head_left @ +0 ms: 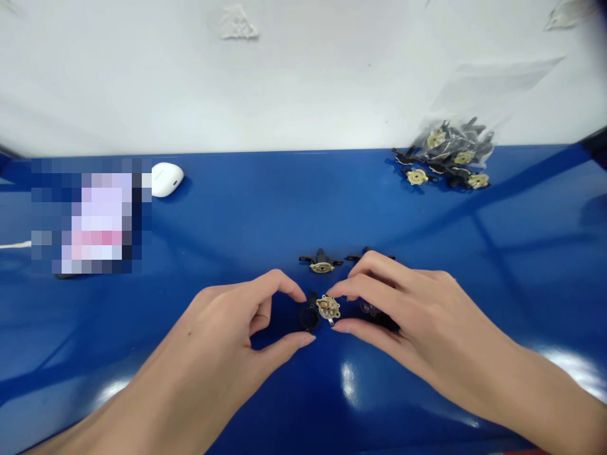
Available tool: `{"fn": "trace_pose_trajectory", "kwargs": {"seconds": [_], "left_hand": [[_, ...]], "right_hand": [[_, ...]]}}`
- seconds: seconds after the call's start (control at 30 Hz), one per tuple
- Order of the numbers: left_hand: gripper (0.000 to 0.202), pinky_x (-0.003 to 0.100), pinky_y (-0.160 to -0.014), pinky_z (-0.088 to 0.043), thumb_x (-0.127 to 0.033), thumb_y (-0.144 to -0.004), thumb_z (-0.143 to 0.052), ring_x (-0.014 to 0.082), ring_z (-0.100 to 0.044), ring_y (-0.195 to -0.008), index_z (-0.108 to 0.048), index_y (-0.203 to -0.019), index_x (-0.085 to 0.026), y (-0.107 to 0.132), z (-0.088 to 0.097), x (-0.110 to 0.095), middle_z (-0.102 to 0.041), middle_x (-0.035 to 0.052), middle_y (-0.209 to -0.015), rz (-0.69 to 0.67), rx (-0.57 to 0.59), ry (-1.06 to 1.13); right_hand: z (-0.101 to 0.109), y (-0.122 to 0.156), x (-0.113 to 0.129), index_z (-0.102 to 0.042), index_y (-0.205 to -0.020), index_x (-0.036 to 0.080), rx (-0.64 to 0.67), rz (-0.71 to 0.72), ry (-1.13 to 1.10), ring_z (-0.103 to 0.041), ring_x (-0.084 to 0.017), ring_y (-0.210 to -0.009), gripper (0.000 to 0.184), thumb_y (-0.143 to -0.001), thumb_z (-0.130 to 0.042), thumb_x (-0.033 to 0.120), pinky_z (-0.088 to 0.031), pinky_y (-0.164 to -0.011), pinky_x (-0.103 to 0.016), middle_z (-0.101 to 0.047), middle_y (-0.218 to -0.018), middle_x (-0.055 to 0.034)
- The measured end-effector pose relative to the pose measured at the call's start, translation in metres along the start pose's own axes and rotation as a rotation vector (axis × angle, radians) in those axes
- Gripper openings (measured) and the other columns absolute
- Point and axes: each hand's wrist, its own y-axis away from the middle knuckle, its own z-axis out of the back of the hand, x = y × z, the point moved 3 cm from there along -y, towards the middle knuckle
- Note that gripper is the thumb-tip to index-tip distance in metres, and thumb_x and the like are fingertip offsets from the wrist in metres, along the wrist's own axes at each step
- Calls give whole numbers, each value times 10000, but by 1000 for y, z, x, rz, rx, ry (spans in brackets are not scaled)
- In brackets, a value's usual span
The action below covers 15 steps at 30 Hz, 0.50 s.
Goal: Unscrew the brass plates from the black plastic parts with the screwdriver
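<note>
The **left hand** [222, 322] is curved and open, with its thumb and forefinger spread apart and not pinching anything. Its fingertips sit just beside a small round brass-coloured disc with a scalloped rim [328, 308]. The disc lies low on the glossy blue bench [284, 196], between the two hands, and directly beside it is a flat black plastic piece with a round opening [309, 311], inside the curve of the left hand. The **right hand** [403, 303] arches over from the other side, its fingers slightly spread and its fingertips [333, 291] at the disc's edge; whether they are pinching it, I cannot tell.

Just beyond the hands lies a black winged plastic part fitted with a brass-coloured disc [321, 264]. Another black winged part [370, 254] is partly hidden behind the right hand's fingers, and a dark part [379, 316] lies under that palm, too shaded to make out. Farther off on the right of the bench, a clear plastic bag [493, 95] lies with a heap of similar black-and-brass parts [446, 155] at its mouth. Well to the left sits a white rounded plastic case [167, 179] beside a pixelated, unreadable patch [90, 215]. A white wall [237, 76] rises behind the bench.
</note>
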Motion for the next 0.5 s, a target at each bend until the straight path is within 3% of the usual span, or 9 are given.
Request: {"fn": "trace_pose_trajectory", "kwargs": {"seconds": [0.5], "left_hand": [[230, 262, -493, -280, -496, -954, -834, 143, -330, -529, -783, -1106, -331, 0, -2, 2, -408, -85, -641, 22, 9, -8]], "right_hand": [[-3, 1, 1, -718, -1248, 238, 3, 16, 46, -711, -185, -837, 164, -1160, -609, 324, -438, -568, -353, -665, -1123, -23]]}}
